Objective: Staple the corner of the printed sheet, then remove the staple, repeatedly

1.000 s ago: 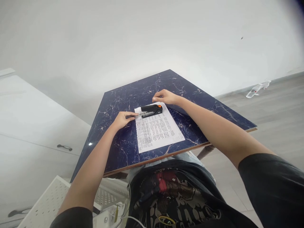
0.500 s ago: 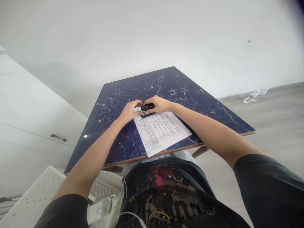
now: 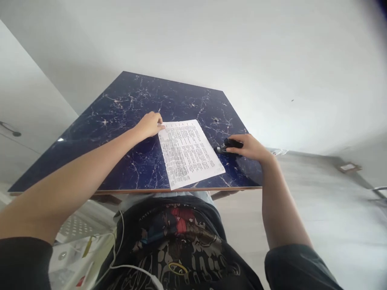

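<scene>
A printed sheet of paper lies on the dark blue marbled table, one corner at the front edge. My left hand pinches its far left corner between thumb and fingers. To the right of the sheet, my right hand is closed around a black stapler, whose front end points left toward the paper. The stapler is at the tabletop, apart from the sheet; whether it rests on the table I cannot tell.
The table has a wooden front edge close to my body. A small object lies beyond the paper. White perforated baskets and a white cable are at lower left. A pale wall rises behind the table.
My right hand has carried the stapler off the paper's far left corner to the right side. My left hand now pinches that corner. The view has turned to the right.
</scene>
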Action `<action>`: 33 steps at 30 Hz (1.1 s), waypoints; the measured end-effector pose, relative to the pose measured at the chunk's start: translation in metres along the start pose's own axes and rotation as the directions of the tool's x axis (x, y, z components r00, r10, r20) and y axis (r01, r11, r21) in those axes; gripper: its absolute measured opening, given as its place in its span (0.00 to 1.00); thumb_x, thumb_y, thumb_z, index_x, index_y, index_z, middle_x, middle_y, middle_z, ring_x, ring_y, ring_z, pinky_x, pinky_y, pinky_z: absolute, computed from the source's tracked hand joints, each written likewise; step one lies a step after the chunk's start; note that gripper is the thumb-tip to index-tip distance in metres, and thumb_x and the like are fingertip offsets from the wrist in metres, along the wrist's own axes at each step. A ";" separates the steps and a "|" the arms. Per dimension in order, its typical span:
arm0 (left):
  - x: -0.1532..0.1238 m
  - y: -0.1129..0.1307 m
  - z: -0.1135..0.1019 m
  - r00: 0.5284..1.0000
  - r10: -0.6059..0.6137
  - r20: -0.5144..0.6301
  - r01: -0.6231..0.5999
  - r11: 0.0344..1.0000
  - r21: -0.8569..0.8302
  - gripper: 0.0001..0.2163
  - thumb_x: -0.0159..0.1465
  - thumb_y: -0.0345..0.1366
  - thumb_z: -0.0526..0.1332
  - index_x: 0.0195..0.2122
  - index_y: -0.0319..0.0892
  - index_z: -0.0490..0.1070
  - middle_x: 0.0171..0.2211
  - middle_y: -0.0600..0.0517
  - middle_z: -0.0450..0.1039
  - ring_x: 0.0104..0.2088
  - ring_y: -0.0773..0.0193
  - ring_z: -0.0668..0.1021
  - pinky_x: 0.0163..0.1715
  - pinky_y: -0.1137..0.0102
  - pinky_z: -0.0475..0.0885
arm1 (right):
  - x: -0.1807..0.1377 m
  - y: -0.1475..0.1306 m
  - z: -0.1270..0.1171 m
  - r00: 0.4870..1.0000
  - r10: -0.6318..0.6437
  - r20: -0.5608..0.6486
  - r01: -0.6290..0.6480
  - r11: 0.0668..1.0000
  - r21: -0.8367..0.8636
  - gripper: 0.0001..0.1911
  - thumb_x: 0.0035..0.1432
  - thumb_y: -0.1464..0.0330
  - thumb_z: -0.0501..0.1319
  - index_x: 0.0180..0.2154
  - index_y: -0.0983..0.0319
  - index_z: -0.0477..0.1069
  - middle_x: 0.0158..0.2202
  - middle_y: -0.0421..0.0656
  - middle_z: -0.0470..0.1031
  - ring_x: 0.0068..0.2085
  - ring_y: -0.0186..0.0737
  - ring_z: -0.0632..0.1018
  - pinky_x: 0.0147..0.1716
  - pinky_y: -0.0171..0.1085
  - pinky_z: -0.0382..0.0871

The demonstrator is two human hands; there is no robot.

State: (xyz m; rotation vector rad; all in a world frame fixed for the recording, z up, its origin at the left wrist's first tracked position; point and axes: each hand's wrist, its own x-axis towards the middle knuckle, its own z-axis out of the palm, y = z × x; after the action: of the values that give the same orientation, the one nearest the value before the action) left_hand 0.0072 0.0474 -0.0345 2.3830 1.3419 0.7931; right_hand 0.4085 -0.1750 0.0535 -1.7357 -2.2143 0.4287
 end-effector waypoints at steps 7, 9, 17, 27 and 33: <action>-0.003 0.004 -0.012 0.999 -0.045 -0.019 0.043 0.993 -0.108 0.10 0.61 0.24 0.68 0.43 0.40 0.80 0.39 0.47 0.74 0.44 0.53 0.78 0.57 0.52 0.73 | -0.048 -0.023 0.005 0.997 -0.017 0.080 0.011 0.997 0.075 0.10 0.63 0.52 0.69 0.43 0.48 0.79 0.43 0.42 0.84 0.41 0.53 0.83 0.41 0.52 0.74; -0.009 0.022 -0.018 0.998 0.048 -0.045 -0.048 0.999 -0.018 0.10 0.66 0.26 0.62 0.45 0.40 0.81 0.48 0.43 0.74 0.52 0.49 0.77 0.61 0.48 0.70 | -0.051 -0.034 0.011 0.995 -0.043 0.086 0.035 0.995 0.093 0.10 0.64 0.54 0.69 0.44 0.49 0.78 0.43 0.42 0.83 0.41 0.51 0.82 0.41 0.51 0.73; -0.069 0.125 0.004 0.709 0.533 0.461 -0.504 0.841 -0.198 0.26 0.78 0.51 0.50 0.72 0.50 0.67 0.75 0.49 0.64 0.73 0.49 0.66 0.75 0.53 0.56 | -0.033 -0.069 0.050 0.978 -0.198 -0.066 0.204 0.973 0.107 0.09 0.68 0.60 0.65 0.43 0.58 0.74 0.39 0.45 0.78 0.39 0.44 0.77 0.40 0.44 0.68; -0.052 0.093 -0.016 0.542 0.559 0.627 -0.533 0.806 -0.258 0.25 0.80 0.50 0.45 0.75 0.64 0.60 0.79 0.61 0.51 0.80 0.52 0.53 0.77 0.48 0.31 | 0.001 -0.101 0.069 0.978 -0.105 -0.179 0.129 0.984 0.126 0.27 0.79 0.51 0.48 0.28 0.58 0.60 0.27 0.39 0.68 0.29 0.38 0.66 0.33 0.40 0.56; -0.056 0.100 -0.011 0.499 0.597 0.628 -0.554 0.777 -0.298 0.30 0.75 0.59 0.53 0.77 0.62 0.58 0.80 0.59 0.47 0.80 0.48 0.53 0.77 0.51 0.28 | 0.008 -0.113 0.080 0.951 0.017 -0.309 -0.014 1.000 0.011 0.26 0.79 0.56 0.48 0.25 0.56 0.52 0.23 0.39 0.65 0.26 0.37 0.61 0.30 0.41 0.53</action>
State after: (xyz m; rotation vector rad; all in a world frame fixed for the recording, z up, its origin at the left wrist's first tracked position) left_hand 0.0467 -0.0524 0.0060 2.6652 0.1794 -0.0255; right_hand 0.2743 -0.1970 0.0264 -1.6851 -1.9739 0.1543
